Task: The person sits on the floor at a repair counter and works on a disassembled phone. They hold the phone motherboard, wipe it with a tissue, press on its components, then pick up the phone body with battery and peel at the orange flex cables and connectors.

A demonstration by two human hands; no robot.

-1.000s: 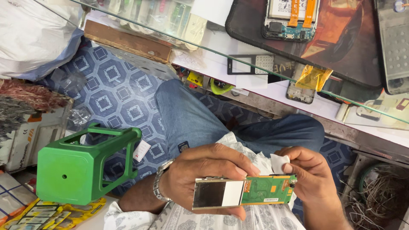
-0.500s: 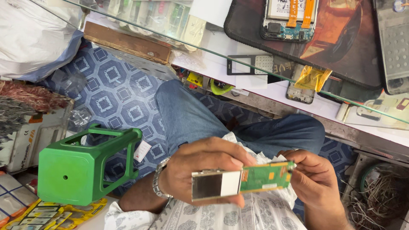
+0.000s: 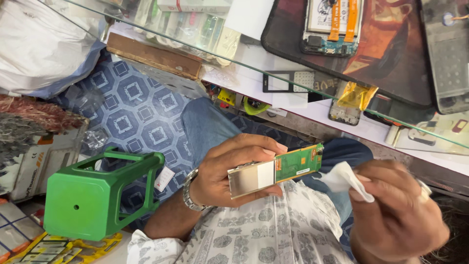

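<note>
— What have the hands got?

— I see the left hand (image 3: 229, 171) gripping a phone circuit board (image 3: 276, 169) — green board, metal shield at one end — held over the lap, thumb underneath and fingers along the top. The right hand (image 3: 398, 210) pinches a small white wipe (image 3: 344, 180) just beside the board's green end.

— Around them?

— A green plastic stool (image 3: 93, 195) tipped over on the blue patterned floor (image 3: 141, 115), and a glass counter (image 3: 303, 58) above.

The left hand (image 3: 229, 171) holds the green phone circuit board (image 3: 276, 169) over the lap. The right hand (image 3: 395, 215), with a white tissue (image 3: 344, 180), is right of it. A green plastic stool (image 3: 93, 195) lies far left on the floor.
</note>
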